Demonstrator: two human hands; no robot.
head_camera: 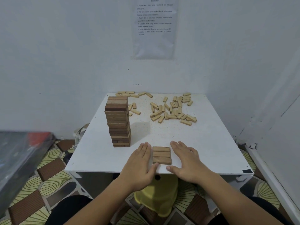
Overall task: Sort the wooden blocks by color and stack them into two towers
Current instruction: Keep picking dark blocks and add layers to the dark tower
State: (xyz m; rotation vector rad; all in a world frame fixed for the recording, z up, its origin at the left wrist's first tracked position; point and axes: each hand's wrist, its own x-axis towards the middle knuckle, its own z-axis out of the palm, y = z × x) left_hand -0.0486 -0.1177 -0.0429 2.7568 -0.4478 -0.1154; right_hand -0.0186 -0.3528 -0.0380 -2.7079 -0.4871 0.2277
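From the head camera, a white square counter [203, 143] stands in a corner of pale walls. On its left side stands a tall tower of dark and mid-brown wooden blocks [119, 122]. It is upright, though its layers sit slightly out of line. Pale, light-coloured wooden blocks [173, 109] lie loose across the far half, with the thickest heap at the far right and a few behind and beside the tower.

Near the front edge, a flat row of three tan-brown wooden blocks [162, 155] lies side by side, well apart from the heap and near the tower's foot. The left hand [139, 164] and right hand [185, 161] lie palm-down on the counter on either side of this row. Both hands have straight fingers and neither grips anything. The inner edges of the fingers are against or just beside the block ends, and the thumbs reach in below the nearest block.

This looks like squaring up a layer, probably the base of the second tower, though the colour of the row reads closer to the tower than to the heap. To do it well, both hands should press inward evenly until the ends are flush. The thumbs should close any gaps between the blocks. The row also needs enough room from the tall tower that a wrist cannot knock it.

A printed paper sheet [155, 28] hangs on the wall.
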